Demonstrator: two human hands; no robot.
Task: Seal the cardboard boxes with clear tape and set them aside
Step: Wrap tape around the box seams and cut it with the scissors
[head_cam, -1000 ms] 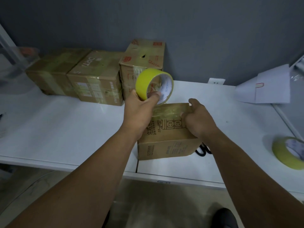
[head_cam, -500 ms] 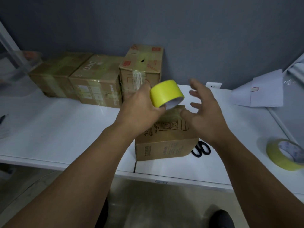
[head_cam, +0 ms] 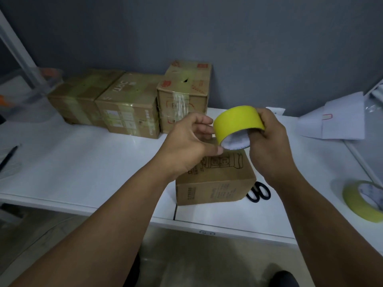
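While the right hand (head_cam: 269,139) now takes the tape roll (head_cam: 238,123), the left hand (head_cam: 186,146) changes its job.

Half a second ago the left hand alone held the roll; now right fingers curl round it above the cardboard box (head_cam: 215,179), and left fingertips, loosely curled, touch its edge, probably searching the tape end.

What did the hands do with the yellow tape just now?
The right hand left the near box and took hold of the tape roll, lifted above it. The left hand loosened to fingertips at the roll's edge. The near box, three back boxes, scissors and second roll stayed put.
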